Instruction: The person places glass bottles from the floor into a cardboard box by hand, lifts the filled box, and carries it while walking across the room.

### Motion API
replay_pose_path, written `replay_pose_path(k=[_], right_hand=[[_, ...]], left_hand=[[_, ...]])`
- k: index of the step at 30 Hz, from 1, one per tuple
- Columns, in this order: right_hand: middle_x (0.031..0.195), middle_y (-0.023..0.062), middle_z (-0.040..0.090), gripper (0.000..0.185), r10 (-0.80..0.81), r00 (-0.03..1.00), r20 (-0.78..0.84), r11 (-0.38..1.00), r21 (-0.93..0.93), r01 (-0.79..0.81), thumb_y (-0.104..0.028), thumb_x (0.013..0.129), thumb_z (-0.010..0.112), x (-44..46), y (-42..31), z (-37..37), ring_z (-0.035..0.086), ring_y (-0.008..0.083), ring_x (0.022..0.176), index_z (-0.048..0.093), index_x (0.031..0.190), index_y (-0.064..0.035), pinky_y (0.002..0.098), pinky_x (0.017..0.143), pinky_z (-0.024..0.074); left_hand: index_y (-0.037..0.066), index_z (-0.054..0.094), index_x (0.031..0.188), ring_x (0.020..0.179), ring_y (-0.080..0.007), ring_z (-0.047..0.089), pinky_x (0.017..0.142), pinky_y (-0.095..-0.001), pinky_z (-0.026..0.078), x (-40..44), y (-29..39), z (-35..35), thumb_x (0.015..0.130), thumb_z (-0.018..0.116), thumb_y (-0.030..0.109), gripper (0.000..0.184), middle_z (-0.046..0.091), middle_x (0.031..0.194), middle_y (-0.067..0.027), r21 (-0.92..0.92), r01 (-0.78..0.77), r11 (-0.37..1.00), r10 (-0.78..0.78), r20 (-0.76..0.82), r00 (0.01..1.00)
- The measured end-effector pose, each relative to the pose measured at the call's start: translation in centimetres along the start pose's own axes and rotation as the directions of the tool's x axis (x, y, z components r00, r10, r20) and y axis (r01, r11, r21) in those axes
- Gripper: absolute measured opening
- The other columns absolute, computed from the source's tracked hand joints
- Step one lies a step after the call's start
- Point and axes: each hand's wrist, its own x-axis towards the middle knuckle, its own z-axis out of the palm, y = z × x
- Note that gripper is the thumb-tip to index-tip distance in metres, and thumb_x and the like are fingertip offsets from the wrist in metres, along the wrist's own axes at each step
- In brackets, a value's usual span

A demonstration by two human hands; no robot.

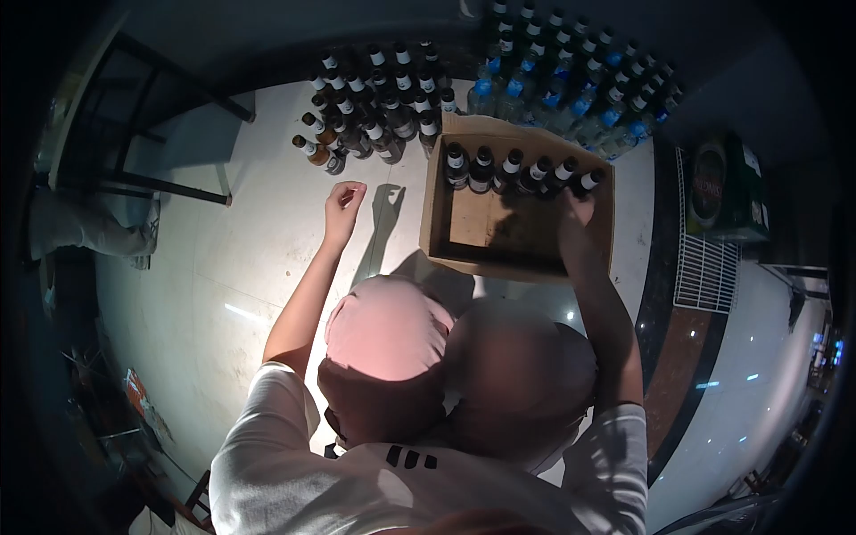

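An open cardboard box (429,209) stands on the floor before my knees, with a row of dark glass bottles (512,169) along its far side. Over the box's right end is my right hand (580,209), closed on the rightmost bottle (590,182), which leans slightly; my fingers are partly in shadow. My left hand (342,207) hovers left of the box, its fingers curled toward the thumb and nothing visible in them. Beyond it, several dark and brown bottles with white neck labels (383,138) are grouped on the floor.
Behind the box stand many green and clear bottles (571,98), some with blue labels. A white wire rack (707,276) and a green carton (727,189) are at the right. At the left is a black metal frame (169,183), with a person's leg and shoe (98,223) near it.
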Motion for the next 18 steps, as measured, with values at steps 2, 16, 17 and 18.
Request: replay_pose_path(k=[2,16,17,18], right_hand=[[0.088,0.0115,0.06,0.029,0.089,0.996,0.017,0.996,0.003,-0.089,-0.003,0.081,0.066,-3.0,-0.8,1.9,0.061,0.0175,0.071,0.049,0.104,0.0016,0.0277,0.059,0.0521],[0.101,0.0201,0.051,0.038,-0.414,0.601,0.684,0.761,-0.102,0.64,-0.006,0.078,0.064,-18.1,-5.7,12.9,0.055,0.0358,0.09,0.049,0.112,0.0001,0.0397,0.078,0.0467],[0.102,0.0199,0.051,0.037,-0.444,0.542,0.713,0.721,-0.074,0.689,-0.007,0.078,0.064,-18.2,-5.5,12.4,0.055,0.037,0.092,0.049,0.112,-0.0009,0.0404,0.079,0.0465],[0.103,0.0198,0.05,0.037,-0.47,0.482,0.739,0.679,-0.046,0.733,-0.007,0.078,0.063,-18.2,-5.2,11.9,0.054,0.0383,0.093,0.05,0.112,-0.0018,0.0412,0.08,0.0464]], left_hand=[[0.001,0.066,0.093,0.085,-0.0139,0.058,0.074,-0.0256,0.045,0.8,-1.6,0.1,0.086,0.066,0.024,0.024,0.061,0.096,-0.0052,0.002,0.102,0.995,-0.102,-0.06,0.993],[-0.001,0.059,0.112,0.1,-0.029,0.056,0.087,-0.0362,0.044,11.5,-5.2,5.2,0.073,0.076,0.028,0.051,0.058,0.11,-0.0161,0.279,-0.141,0.95,0.23,-0.317,0.92],[-0.001,0.059,0.112,0.101,-0.0305,0.055,0.09,-0.0371,0.042,11.9,-5.2,5.4,0.073,0.076,0.027,0.051,0.057,0.11,-0.0156,0.359,-0.189,0.914,0.311,-0.322,0.894],[-0.001,0.059,0.112,0.101,-0.0305,0.055,0.09,-0.0371,0.042,12.2,-5.3,5.6,0.073,0.076,0.027,0.051,0.057,0.11,-0.0156,0.357,-0.188,0.915,0.31,-0.321,0.895]])
